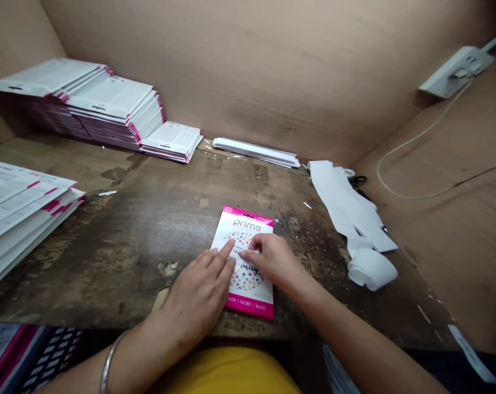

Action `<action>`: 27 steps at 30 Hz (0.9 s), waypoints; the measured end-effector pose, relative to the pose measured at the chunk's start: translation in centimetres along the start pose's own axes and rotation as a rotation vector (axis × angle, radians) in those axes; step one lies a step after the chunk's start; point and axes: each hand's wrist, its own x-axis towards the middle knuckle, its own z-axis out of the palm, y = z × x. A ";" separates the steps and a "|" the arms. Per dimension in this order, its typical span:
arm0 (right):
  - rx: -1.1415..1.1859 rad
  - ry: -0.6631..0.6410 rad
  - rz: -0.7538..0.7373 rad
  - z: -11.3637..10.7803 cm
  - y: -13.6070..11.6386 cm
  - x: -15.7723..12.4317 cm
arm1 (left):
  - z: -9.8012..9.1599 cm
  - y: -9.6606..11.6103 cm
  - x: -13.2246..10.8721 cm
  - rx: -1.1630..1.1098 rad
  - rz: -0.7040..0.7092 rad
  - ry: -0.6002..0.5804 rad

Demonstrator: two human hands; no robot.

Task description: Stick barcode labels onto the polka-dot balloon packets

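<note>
A flat balloon card (248,290) with pink bands, the word "prima" and a polka-dot design lies on the worn wooden table (120,230). My left hand (198,290) rests at the card's lower left, its extended index finger pressing on the printed face. My right hand (272,260) lies over the card's right side. Its fingertips pinch a small white label (241,251) near the middle of the card, and the fingers hide part of that label.
Stacks of white-and-pink cards (95,106) stand at the back left, with another stack (22,213) at the left. A white paper strip with a roll (354,219) lies at the right, near black scissors (357,180). A wall socket (456,71) has a white cable.
</note>
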 end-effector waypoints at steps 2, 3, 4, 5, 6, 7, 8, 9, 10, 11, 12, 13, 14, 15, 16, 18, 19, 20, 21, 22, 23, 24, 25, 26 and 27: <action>-0.015 0.004 -0.017 0.1 0.0 -0.1 | -0.2 -0.1 0.2 -0.017 -0.001 -0.054; -0.023 0.007 -0.026 0.2 0.0 -0.1 | -0.3 -0.2 0.3 -0.027 -0.014 -0.083; -0.031 0.009 -0.037 0.2 0.0 -0.1 | -0.3 -0.2 0.4 -0.035 -0.031 -0.106; -0.040 0.010 -0.046 0.2 0.0 -0.1 | -0.3 -0.2 0.4 -0.042 -0.045 -0.122; -0.050 0.015 -0.053 0.1 0.1 -0.1 | -0.4 -0.2 0.4 -0.048 -0.057 -0.132; -0.061 0.024 -0.056 -0.1 0.3 -0.1 | -0.4 -0.2 0.4 -0.054 -0.070 -0.142; -0.076 0.039 -0.050 -0.4 0.6 -0.2 | -0.4 -0.2 0.4 -0.061 -0.079 -0.148; -0.095 0.053 -0.036 -0.7 0.9 -0.3 | -0.4 -0.2 0.5 -0.067 -0.086 -0.153; -0.116 0.062 -0.011 -1.1 1.3 -0.4 | -0.4 -0.2 0.5 -0.075 -0.091 -0.158; -0.135 0.074 0.018 -1.5 1.7 -0.6 | -0.4 -0.2 0.5 -0.082 -0.095 -0.163; -0.148 0.097 0.046 -1.7 2.1 -0.8 | -0.4 -0.2 0.6 -0.088 -0.098 -0.167; -0.149 0.139 0.063 -1.8 2.4 -1.1 | -0.4 -0.2 0.6 -0.093 -0.098 -0.170; -0.141 0.191 0.067 -1.8 2.7 -1.4 | -0.3 -0.2 0.6 -0.098 -0.097 -0.172; -0.129 0.242 0.053 -1.6 2.8 -1.8 | -0.3 -0.1 0.6 -0.103 -0.094 -0.173; -0.119 0.283 0.030 -1.2 2.9 -2.1 | -0.3 -0.1 0.6 -0.108 -0.092 -0.170; -0.112 0.309 -0.010 -0.5 3.1 -2.8 | -0.3 0.0 0.4 -0.133 -0.095 -0.156; -0.115 0.311 -0.017 -0.3 3.3 -3.0 | -0.4 -0.1 0.2 -0.168 -0.101 -0.145; -0.114 0.323 -0.015 -0.2 3.6 -3.2 | -0.5 -0.2 0.1 -0.225 -0.118 -0.130; -0.108 0.352 -0.005 -0.2 4.0 -3.4 | -0.6 -0.4 0.0 -0.299 -0.164 -0.104; -0.098 0.389 0.010 -0.3 4.3 -3.6 | -0.6 -0.7 0.0 -0.383 -0.251 -0.069; -0.080 0.413 0.022 -0.5 4.6 -3.7 | -0.7 -1.1 0.1 -0.471 -0.373 -0.032; -0.059 0.413 0.025 -0.6 4.8 -3.8 | -0.7 -1.6 0.3 -0.560 -0.513 -0.004; -0.042 0.388 0.017 -0.6 4.9 -3.9 | -0.8 -2.1 0.7 -0.664 -0.655 0.006; -0.036 0.347 -0.001 -0.6 4.9 -4.0 | -0.8 -2.5 1.2 -0.775 -0.776 -0.004; -0.039 0.300 -0.023 -0.5 4.7 -4.1 | -0.9 -2.9 1.8 -0.890 -0.856 -0.030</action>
